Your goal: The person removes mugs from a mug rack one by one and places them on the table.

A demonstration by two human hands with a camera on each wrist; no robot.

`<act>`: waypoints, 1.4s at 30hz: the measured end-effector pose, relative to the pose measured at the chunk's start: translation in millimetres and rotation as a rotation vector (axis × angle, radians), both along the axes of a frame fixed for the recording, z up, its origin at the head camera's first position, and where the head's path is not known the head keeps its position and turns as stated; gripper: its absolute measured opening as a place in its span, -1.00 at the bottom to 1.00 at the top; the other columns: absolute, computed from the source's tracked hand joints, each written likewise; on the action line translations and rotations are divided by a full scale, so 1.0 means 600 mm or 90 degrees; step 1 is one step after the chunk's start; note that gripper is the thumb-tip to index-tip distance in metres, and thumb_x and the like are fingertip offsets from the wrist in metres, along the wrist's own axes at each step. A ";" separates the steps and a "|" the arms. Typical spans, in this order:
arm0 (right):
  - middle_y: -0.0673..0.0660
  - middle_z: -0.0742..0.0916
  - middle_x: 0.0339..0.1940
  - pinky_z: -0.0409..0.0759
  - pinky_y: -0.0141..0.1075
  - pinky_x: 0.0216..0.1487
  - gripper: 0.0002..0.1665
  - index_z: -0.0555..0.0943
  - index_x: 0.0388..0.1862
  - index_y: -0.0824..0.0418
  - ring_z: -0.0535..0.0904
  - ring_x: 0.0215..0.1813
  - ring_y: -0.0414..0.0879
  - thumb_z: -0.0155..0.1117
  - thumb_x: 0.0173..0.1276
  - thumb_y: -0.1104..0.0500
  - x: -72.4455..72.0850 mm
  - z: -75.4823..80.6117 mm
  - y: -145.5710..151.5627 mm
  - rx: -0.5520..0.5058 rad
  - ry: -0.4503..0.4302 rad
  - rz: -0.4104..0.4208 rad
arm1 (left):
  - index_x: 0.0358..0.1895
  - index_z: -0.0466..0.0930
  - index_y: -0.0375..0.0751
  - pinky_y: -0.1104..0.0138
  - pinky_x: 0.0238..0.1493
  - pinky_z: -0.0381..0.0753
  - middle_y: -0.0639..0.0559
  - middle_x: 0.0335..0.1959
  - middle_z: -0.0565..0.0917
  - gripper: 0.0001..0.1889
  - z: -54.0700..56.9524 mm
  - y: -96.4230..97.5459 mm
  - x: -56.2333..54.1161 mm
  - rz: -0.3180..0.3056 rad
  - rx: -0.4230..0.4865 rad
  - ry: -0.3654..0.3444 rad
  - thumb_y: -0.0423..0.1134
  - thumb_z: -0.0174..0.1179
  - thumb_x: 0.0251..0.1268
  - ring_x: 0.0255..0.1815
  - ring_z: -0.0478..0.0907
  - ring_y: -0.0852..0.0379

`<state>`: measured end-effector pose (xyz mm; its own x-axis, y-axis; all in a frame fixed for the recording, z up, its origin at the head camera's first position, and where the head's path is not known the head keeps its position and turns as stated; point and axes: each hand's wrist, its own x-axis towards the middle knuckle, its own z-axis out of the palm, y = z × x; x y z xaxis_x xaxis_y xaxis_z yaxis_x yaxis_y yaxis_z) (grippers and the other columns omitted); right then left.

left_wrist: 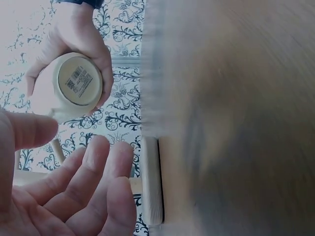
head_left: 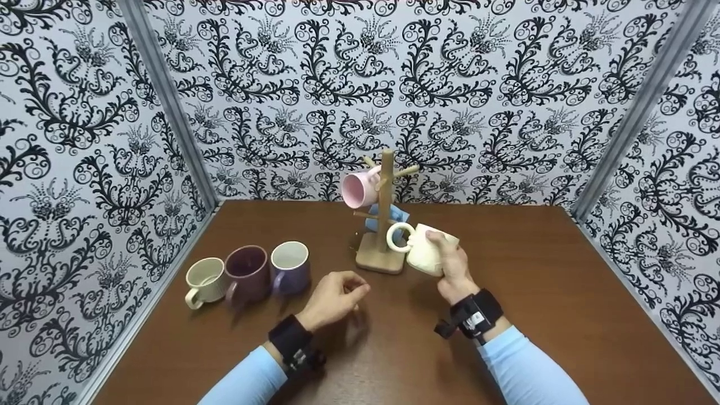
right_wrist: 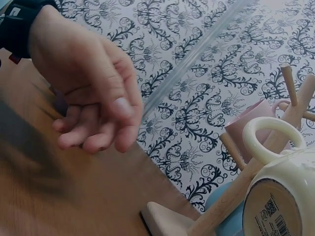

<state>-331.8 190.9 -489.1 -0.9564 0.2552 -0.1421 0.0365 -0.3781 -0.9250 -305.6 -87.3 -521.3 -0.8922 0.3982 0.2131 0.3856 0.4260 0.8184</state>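
Found nearest the camera: left sleeve (head_left: 247, 376) and right sleeve (head_left: 534, 368), both light blue, slanting inward from the near edge, each ending short of a black wristband (head_left: 477, 311). Noted on the right: right hand (head_left: 453, 269) raised above the table (head_left: 562, 281), thumb and fingers wrapped around the body of a cream mug (head_left: 424, 257). Observed tilted, handle pointing left, in front of the wooden mug stand (head_left: 385, 208); cannot tell whether touching. Noted on the left: left hand (head_left: 334, 298) reaching far and right, near the stand's base, released, thumb apart from loosely bent fingers. Recorded on the stand: pink mug (head_left: 355, 190) high on the left, blue mug (head_left: 400, 215) lower, partly behind the post. Recorded upright farther left: purple mug (head_left: 294, 278), maroon mug (head_left: 252, 286), pale cup (head_left: 212, 288).
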 end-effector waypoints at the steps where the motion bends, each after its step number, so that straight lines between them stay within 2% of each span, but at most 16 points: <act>1: -0.09 0.86 -0.32 0.73 -0.30 -0.08 -0.66 0.64 0.08 0.10 0.81 -0.26 -0.16 0.44 0.45 -0.02 0.002 0.000 0.001 0.003 0.001 0.000 | -0.01 0.83 -0.25 0.42 -0.34 0.69 -0.29 -0.22 0.89 -0.73 0.000 0.002 -0.001 0.003 0.010 -0.008 -0.10 0.34 0.61 -0.43 0.85 -0.11; 5: -0.09 0.86 -0.32 0.74 -0.31 -0.09 -0.65 0.62 0.11 0.12 0.82 -0.25 -0.18 0.44 0.46 0.03 0.006 -0.001 0.002 0.013 0.012 0.003 | 0.03 0.81 -0.26 0.41 -0.35 0.68 -0.37 -0.16 0.89 -0.67 -0.002 0.008 -0.005 0.009 0.035 -0.033 -0.03 0.31 0.66 -0.37 0.87 -0.29; 16: -0.06 0.85 -0.33 0.80 -0.31 -0.21 -0.76 0.66 0.04 0.11 0.82 -0.30 -0.20 0.43 0.45 0.17 0.014 -0.013 0.005 0.021 0.057 0.001 | 0.08 0.76 -0.31 0.44 -0.53 0.59 -0.39 -0.04 0.85 -0.58 0.000 0.023 -0.013 0.005 0.084 -0.088 0.05 0.24 0.70 -0.36 0.88 -0.33; 26: -0.11 0.82 -0.19 0.78 -0.33 -0.12 -0.48 0.59 0.26 0.21 0.79 -0.19 -0.22 0.50 0.35 0.24 0.021 -0.021 0.010 0.074 0.085 -0.020 | 0.19 0.74 -0.32 0.34 -0.51 0.68 -0.43 0.06 0.82 -0.58 0.008 0.033 -0.013 0.014 0.123 -0.107 0.02 0.21 0.73 -0.34 0.90 -0.28; 34: -0.07 0.80 -0.10 0.79 -0.30 -0.07 -0.33 0.57 0.37 0.29 0.77 -0.11 -0.20 0.54 0.28 0.32 0.032 -0.027 0.011 0.116 0.129 -0.022 | 0.22 0.71 -0.43 0.29 -0.48 0.74 -0.38 0.05 0.85 -0.59 0.021 0.050 -0.020 0.023 0.160 -0.108 -0.09 0.19 0.75 -0.30 0.90 -0.38; 37: -0.05 0.80 -0.07 0.79 -0.31 -0.04 -0.30 0.57 0.40 0.30 0.75 -0.06 -0.19 0.53 0.26 0.35 0.033 -0.031 0.009 0.120 0.150 -0.018 | 0.24 0.71 -0.42 0.32 -0.50 0.72 -0.33 0.03 0.86 -0.60 0.027 0.058 -0.023 0.031 0.179 -0.104 -0.09 0.20 0.76 -0.36 0.90 -0.27; 42: -0.04 0.79 -0.03 0.74 -0.32 0.02 -0.25 0.56 0.42 0.33 0.73 -0.01 -0.17 0.54 0.23 0.36 0.032 -0.037 0.005 0.147 0.178 -0.013 | 0.26 0.73 -0.35 0.40 -0.51 0.66 -0.37 0.03 0.84 -0.60 0.036 0.068 -0.028 0.046 0.206 -0.107 -0.07 0.22 0.73 -0.50 0.82 0.13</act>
<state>-312.4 193.9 -511.3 -0.9443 0.2698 0.1884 -0.2358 -0.1556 -0.9593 -322.6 -46.6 -499.5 -0.9489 0.2686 0.1659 0.2130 0.1565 0.9644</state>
